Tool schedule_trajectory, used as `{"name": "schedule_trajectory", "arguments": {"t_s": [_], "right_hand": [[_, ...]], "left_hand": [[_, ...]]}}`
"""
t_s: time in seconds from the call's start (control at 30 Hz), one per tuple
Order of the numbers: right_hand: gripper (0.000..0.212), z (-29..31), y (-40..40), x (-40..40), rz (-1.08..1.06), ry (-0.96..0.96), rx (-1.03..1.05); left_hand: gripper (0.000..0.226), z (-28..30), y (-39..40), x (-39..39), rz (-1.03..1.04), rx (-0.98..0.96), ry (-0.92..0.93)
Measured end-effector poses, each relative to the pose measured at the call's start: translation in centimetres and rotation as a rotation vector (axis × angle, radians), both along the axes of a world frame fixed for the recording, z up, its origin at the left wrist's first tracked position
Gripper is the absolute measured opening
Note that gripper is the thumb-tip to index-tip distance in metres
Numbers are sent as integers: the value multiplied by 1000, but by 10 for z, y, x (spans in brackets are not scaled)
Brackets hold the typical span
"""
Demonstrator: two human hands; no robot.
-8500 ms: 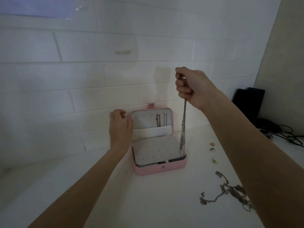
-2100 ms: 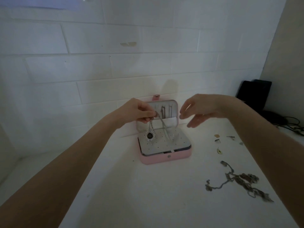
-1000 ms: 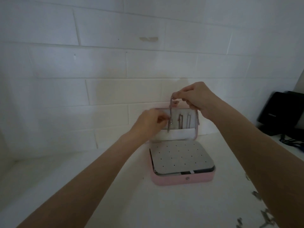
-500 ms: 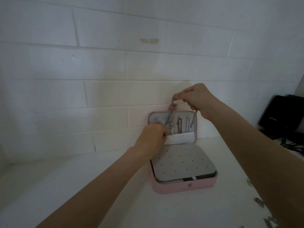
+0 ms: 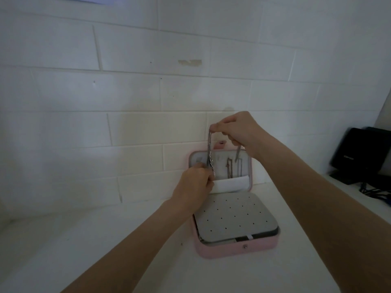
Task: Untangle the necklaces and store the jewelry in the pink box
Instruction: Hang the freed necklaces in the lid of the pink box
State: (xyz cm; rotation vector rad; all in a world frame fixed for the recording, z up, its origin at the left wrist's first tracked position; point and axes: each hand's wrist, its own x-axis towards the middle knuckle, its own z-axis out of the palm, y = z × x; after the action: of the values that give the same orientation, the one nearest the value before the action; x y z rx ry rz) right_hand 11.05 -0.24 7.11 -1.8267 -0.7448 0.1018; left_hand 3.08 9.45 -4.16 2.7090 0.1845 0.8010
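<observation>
1. Head view: the pink box sits open on the white table, close to the far wall. Its lid stands up, with two chains already hanging inside it.
2. I think the silver necklace could slip and drop in a heap. That could happen if my top pinch lets go too soon.
3. It could also snag on the two chains just to its right, because they hang so close. Then I would have a new knot.
4. The lid could tip if I push hard on it. It only stands on its hinge.
5. My right hand is up above the lid. Its fingers are curled tight and pinch the top of the necklace.
6. My left hand is lower, at the left part of the lid by the white pocket. Its fingers are curled in around the low end of the necklace. I cannot see the fingertips well.
</observation>
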Motion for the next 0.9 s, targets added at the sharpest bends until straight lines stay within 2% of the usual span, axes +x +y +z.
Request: {"name": "schedule_trajectory", "arguments": {"t_s": [0.3,0.43,0.63,0.77,0.9], "right_hand": [[15,-11,-16,9,-20,-10,-124],[8,-17,-22,19,-81,-22,-134],[8,-21,-24,28,-105,-71,-114],[9,-17,-24,24,-58,-98,-113],[9,-9,-23,12,86,-129,-156]], "left_hand": [[22,0,-3,1,-22,54,18],[26,-2,-7,3,32,84,18],[16,-1,-12,9,74,-121,-77],[35,3,-13,12,79,-196,-107],[38,7,-12,16,139,-161,-50]]}}
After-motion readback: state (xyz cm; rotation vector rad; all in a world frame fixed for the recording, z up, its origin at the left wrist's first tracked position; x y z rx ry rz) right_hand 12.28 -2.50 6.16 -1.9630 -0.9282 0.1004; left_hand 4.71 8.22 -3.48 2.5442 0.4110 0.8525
